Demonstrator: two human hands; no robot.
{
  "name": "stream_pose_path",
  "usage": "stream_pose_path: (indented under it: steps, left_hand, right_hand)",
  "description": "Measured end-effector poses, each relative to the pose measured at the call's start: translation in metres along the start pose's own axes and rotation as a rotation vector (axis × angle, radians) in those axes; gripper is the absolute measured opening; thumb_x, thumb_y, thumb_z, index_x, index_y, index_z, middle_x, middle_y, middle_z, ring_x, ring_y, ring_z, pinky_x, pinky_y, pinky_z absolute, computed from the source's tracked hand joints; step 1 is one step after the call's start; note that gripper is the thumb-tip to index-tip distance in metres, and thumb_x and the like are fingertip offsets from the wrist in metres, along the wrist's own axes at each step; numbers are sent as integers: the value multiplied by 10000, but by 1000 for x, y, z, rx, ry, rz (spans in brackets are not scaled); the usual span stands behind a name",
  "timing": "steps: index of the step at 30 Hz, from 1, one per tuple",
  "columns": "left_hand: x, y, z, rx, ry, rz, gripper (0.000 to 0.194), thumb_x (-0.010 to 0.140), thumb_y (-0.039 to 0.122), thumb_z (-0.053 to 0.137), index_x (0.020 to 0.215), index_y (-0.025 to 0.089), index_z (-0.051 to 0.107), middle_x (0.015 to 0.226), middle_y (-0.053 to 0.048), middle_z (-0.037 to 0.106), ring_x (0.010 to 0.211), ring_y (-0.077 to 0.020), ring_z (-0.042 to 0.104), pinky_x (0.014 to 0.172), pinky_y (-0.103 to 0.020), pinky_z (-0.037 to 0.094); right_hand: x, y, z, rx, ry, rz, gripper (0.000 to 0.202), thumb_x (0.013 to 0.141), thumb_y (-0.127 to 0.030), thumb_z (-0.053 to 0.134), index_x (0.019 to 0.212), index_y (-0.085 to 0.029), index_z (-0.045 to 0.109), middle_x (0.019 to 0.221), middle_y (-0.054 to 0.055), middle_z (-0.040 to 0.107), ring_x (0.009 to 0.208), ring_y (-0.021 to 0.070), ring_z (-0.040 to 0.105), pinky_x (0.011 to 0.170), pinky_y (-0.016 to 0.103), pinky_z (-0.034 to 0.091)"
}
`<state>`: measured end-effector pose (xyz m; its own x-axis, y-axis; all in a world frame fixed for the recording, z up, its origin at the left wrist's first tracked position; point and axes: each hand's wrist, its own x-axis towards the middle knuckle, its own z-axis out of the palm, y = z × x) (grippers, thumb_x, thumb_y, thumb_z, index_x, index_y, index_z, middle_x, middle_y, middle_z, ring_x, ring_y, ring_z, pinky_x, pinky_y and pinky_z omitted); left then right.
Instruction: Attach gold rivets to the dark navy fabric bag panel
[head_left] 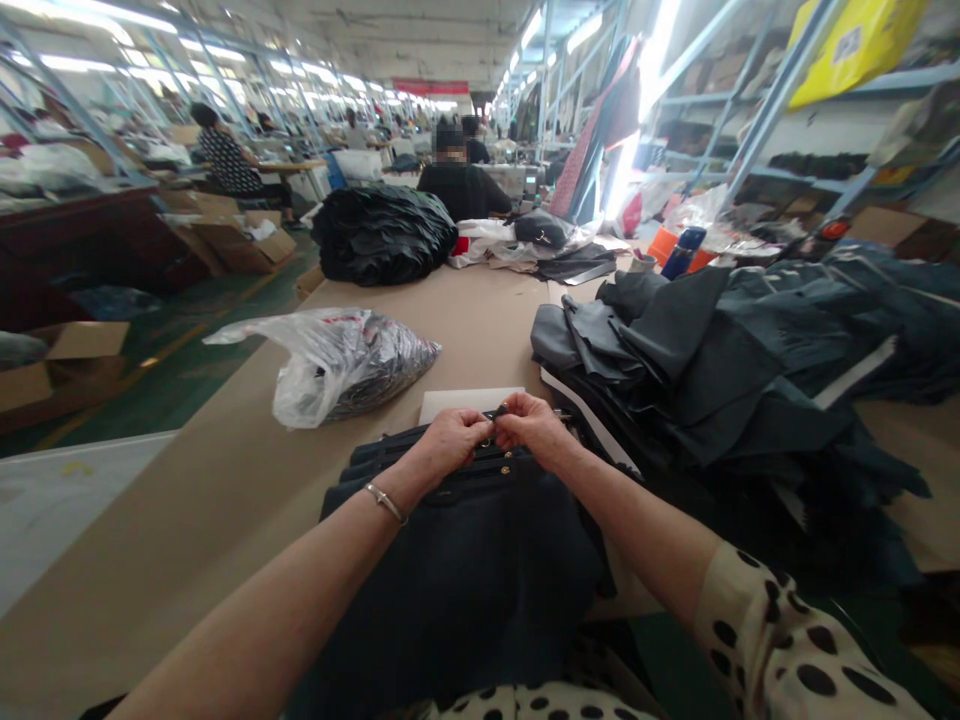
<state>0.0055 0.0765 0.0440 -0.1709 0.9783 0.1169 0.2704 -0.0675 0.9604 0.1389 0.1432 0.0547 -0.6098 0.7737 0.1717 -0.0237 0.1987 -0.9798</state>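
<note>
Both hands meet above the far edge of a stack of dark fabric pieces (465,540) lying at the table's near edge. My left hand (456,437) pinches one side of a small dark piece (495,413), and my right hand (527,430) pinches its other side. The fingertips nearly touch, and the piece is mostly hidden between them. Small gold-coloured metal fittings (506,470) show on the dark fabric just below my hands. A pale flat board (472,398) lies behind the stack.
A clear plastic bag (337,362) lies on the brown table (480,315) at left. Dark cut fabric (675,350) is heaped at right. A dark bundle (384,232), orange container (663,245) and blue cylinder (684,252) stand farther back. A person (461,185) sits beyond the table.
</note>
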Motion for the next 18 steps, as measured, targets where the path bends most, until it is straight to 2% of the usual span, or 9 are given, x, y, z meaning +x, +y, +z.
stream_pose_path:
  steps: [5, 9, 13, 16, 18]
  left_hand:
    - [7, 3, -5, 94, -27, 26, 186, 706, 316, 536, 612, 156, 522, 425, 66, 390, 365, -68, 336, 382, -188, 245]
    - [14, 8, -9, 194, -35, 25, 167, 703, 286, 557, 606, 151, 559, 414, 61, 396, 379, -78, 340, 395, -203, 241]
    - [25, 8, -10, 294, -9, 0, 177, 734, 280, 553, 614, 151, 569, 403, 61, 383, 377, -88, 348, 404, -216, 239]
    - [37, 3, -9, 366, -20, -35, 188, 739, 245, 563, 577, 150, 549, 383, 61, 363, 362, -88, 342, 400, -223, 224]
    - [42, 1, -8, 409, -28, -56, 192, 745, 217, 571, 568, 147, 542, 380, 63, 368, 357, -85, 345, 401, -221, 222]
  right_hand:
    - [9, -4, -12, -160, -5, -45, 233, 674, -378, 593, 745, -167, 523, 486, -68, 510, 416, 70, 464, 434, 173, 398]
    - [21, 1, -27, -384, 10, -63, 189, 742, -316, 564, 663, -145, 584, 457, -55, 488, 407, 69, 414, 423, 178, 327]
    - [27, 11, -36, -632, 40, -91, 172, 757, -260, 598, 662, -131, 660, 544, -20, 576, 522, 100, 495, 519, 205, 368]
    - [27, 14, -35, -789, 46, -112, 108, 747, -167, 610, 724, -145, 713, 639, -8, 642, 656, 122, 562, 630, 209, 401]
    - [27, 14, -33, -868, 36, -102, 156, 740, -105, 592, 777, -159, 733, 698, 1, 676, 692, 129, 587, 670, 209, 419]
